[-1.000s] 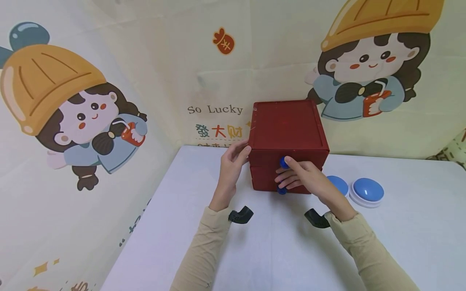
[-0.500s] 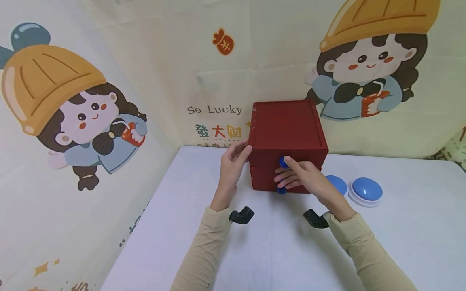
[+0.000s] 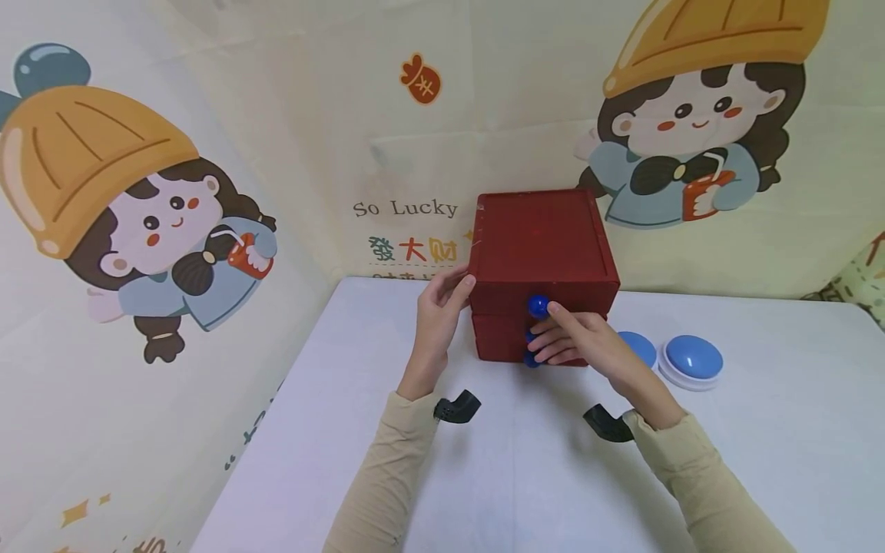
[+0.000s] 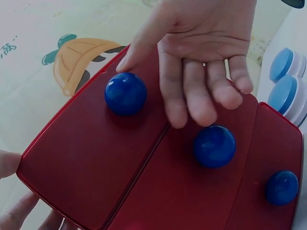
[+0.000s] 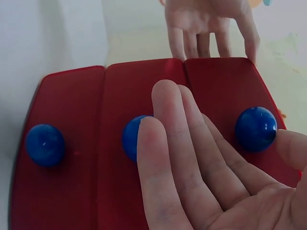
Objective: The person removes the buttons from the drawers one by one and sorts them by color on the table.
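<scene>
A red box (image 3: 542,238) with three drawers stands near the back of the table, each drawer front bearing a round blue knob. My left hand (image 3: 442,315) rests against the box's left side, fingers fairly straight and thumb near the front corner. My right hand (image 3: 577,338) is in front of the drawers with extended fingers. Its thumb tip is close to the right of the top knob (image 3: 538,306); touch is hard to tell. The other fingers hang in front of the middle knob (image 4: 214,146), partly covering it. The bottom knob (image 4: 282,188) shows below. All drawers look closed.
Two blue-topped, white-based round buttons sit right of the box; the outer button (image 3: 694,359) is in full view, the nearer button (image 3: 638,349) partly behind the right wrist. A printed cloth backdrop (image 3: 297,92) rises behind and left of the white table (image 3: 498,476).
My right hand has shifted slightly right and down. Its thumb has come off the front of the top knob, which now shows whole. The left hand stays on the box.
</scene>
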Demonstrator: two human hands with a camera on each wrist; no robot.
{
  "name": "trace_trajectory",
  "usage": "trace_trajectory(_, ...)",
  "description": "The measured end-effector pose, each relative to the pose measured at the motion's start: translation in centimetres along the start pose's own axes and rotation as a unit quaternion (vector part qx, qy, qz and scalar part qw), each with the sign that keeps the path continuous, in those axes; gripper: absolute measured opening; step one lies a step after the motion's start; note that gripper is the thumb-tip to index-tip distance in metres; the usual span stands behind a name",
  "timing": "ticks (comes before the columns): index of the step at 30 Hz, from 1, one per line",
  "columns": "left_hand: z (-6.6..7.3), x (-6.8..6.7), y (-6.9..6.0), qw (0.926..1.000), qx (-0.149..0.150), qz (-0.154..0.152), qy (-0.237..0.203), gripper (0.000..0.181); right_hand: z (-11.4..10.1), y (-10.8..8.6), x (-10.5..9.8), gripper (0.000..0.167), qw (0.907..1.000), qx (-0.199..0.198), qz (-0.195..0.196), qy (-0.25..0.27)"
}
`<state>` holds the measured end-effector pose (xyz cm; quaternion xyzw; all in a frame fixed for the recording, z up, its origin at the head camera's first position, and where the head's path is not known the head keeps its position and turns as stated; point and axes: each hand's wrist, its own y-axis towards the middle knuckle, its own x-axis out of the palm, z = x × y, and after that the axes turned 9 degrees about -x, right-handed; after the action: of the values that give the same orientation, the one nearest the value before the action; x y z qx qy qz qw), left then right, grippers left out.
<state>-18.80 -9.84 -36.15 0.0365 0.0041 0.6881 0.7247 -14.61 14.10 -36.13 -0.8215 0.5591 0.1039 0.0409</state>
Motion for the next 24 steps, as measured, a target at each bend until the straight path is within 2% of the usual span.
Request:
trace_trajectory(6, 0.4, 0.1, -0.2, 0.9999, -0.01, -0.002, 0.002, 0.041, 0.5, -0.9, -0.4, 0.06, 0.9997, 0.015, -0.006, -0.016)
trace_trajectory(10, 1.7, 0.3, -1.0, 0.9998, -0.018, 0.001, 0.01, 0.04, 1.1, -1.2, -0.6, 0.054, 0.9997, 0.01, -0.01, -0.018)
trace_trajectory(13, 2.6, 0.6, -1.6, 0.9999, -0.011, 0.002, 0.012, 0.039, 1.5, -1.2, -0.7, 0.051, 0.9997, 0.011, -0.007, -0.023)
trace_trajectory(16, 2.0, 0.4, -1.2, 0.9999, -0.008, 0.001, 0.011, 0.039, 2.0, -1.2, -0.8, 0.052, 0.9995, 0.017, -0.004, -0.027)
trace_trajectory(20, 0.4, 0.1, -0.1, 0.9999, -0.008, 0.001, 0.008, 0.041, 2.6, -1.1, -0.9, 0.053, 0.9992, 0.028, -0.009, -0.028)
trace_trajectory(24, -0.1, 0.0, 0.1, 1.0, 0.0, 0.004, 0.006, 0.041, 3.0, -0.8, -0.8, 0.056, 0.999, 0.033, -0.023, -0.018)
